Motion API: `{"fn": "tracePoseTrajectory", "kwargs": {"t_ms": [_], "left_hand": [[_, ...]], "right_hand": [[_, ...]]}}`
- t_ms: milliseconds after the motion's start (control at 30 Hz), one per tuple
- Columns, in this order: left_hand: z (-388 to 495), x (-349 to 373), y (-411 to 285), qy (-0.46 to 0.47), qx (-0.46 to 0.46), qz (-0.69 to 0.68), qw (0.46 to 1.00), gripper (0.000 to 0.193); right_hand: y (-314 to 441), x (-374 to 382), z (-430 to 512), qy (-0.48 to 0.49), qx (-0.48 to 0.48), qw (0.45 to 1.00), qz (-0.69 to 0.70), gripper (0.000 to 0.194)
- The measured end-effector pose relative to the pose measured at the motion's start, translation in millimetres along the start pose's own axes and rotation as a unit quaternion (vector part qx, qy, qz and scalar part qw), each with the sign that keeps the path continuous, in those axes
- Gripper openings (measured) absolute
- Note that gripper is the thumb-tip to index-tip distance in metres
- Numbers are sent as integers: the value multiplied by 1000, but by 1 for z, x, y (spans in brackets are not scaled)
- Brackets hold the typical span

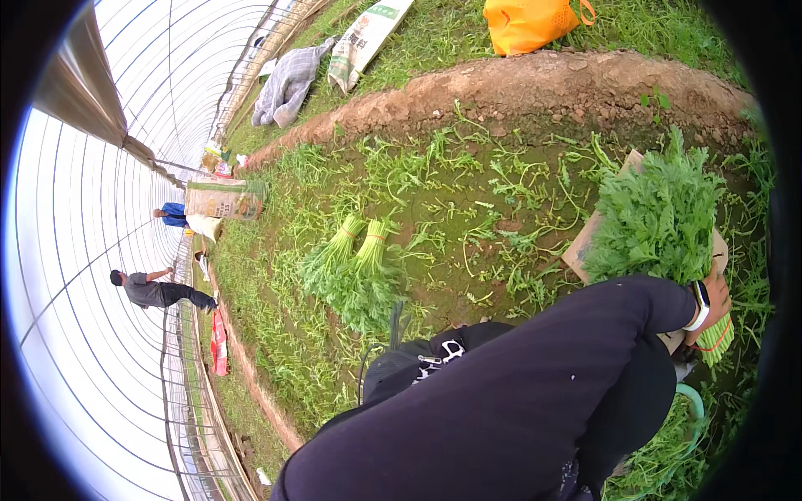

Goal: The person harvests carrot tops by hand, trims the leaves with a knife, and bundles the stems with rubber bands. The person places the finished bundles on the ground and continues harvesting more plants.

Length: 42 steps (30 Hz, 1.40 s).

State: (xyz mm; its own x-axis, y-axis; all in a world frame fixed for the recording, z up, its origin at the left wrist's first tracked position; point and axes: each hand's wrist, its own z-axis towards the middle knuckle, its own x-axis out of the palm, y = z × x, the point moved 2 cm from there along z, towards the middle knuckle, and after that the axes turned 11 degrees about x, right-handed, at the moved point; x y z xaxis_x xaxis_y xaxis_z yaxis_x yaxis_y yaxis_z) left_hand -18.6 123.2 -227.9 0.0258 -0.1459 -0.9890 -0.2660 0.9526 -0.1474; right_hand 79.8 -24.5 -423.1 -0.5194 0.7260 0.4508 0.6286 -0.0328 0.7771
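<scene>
My left hand (716, 300), with a white-banded watch on its wrist, is closed around the stems of a bunch of leafy greens (658, 216). An orange band circles the pale stems just below the hand. The leaves lie over a piece of brown cardboard (583, 250). My right hand is not plainly seen; a small dark grey shape by the stems is too hidden to make out. Two more banded bunches of greens (360, 269) lie side by side on the ground, stems towards the top of the view. My dark sleeve crosses the lower part.
Loose greens cover the soil, bounded by a raised earth ridge (551, 81). Beyond it lie an orange bag (529, 25), a printed sack (369, 41) and a grey plaid cloth (288, 81). Farther off, one person (147, 289) walks and another (172, 214) is near a large sack (222, 199).
</scene>
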Motion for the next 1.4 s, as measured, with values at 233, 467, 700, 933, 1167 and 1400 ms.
{"fn": "tracePoseTrajectory", "kwargs": {"t_ms": [233, 467, 700, 933, 1167, 1400], "left_hand": [[0, 8, 9, -71, -35, -14, 997, 64], [0, -6, 0, 26, 13, -1, 1000, 108], [-14, -31, 1, -27, 27, -14, 999, 86], [-16, -42, 2, -13, 29, -23, 999, 101], [-12, -38, 2, 16, 39, -16, 999, 98], [-14, -41, 6, -19, 37, -14, 999, 99]], "right_hand": [[28, 9, -39, -37, -68, 988, -130, 39], [71, 61, -95, -38, -101, 966, -235, 36], [111, 131, -135, -1, -105, 965, -242, 34], [178, 162, -106, 8, 38, 989, -141, 36], [207, 197, -2, -83, 187, 975, -82, 45], [193, 226, 55, -98, 291, 921, -240, 46]]}}
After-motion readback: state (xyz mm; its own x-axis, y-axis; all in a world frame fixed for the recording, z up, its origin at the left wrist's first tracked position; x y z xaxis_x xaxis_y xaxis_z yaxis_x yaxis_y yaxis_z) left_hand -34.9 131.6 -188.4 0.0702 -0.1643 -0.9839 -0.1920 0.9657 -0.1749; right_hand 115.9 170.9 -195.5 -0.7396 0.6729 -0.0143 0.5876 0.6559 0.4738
